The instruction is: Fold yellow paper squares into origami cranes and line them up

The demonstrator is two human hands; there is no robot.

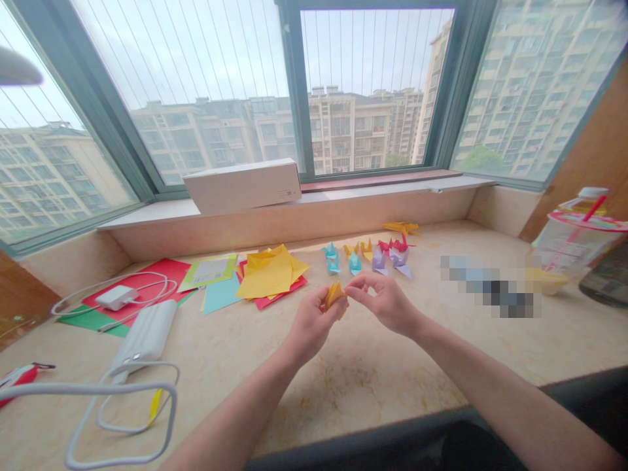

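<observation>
The left hand (314, 320) was curled around a small folded piece of orange paper (334, 294), holding it up above the stone counter (373, 366) with the fingers closed about its lower part. The right hand (385, 302) met it from the other side, thumb and forefinger pinched shut on the paper's upper edge, the remaining fingers loosely bent. The two hands were touching at the paper, well clear of the counter surface. Just beyond the hands stood a row of finished folded paper figures (373, 255) in blue, orange, red and purple, and one more yellow one farther back by the sill. Beyond the left hand and a little to its left lay a loose stack of coloured paper sheets (267, 275), yellow on top, with red, blue and green sheets spread further left. Well to the left of the left hand lay a white power bank (147, 333) with looping white cables (118, 405), and a white charger (116, 296) rested on the red sheet. Far to the right of the right hand stood a clear plastic cup (572, 245) with a pink rim.
</observation>
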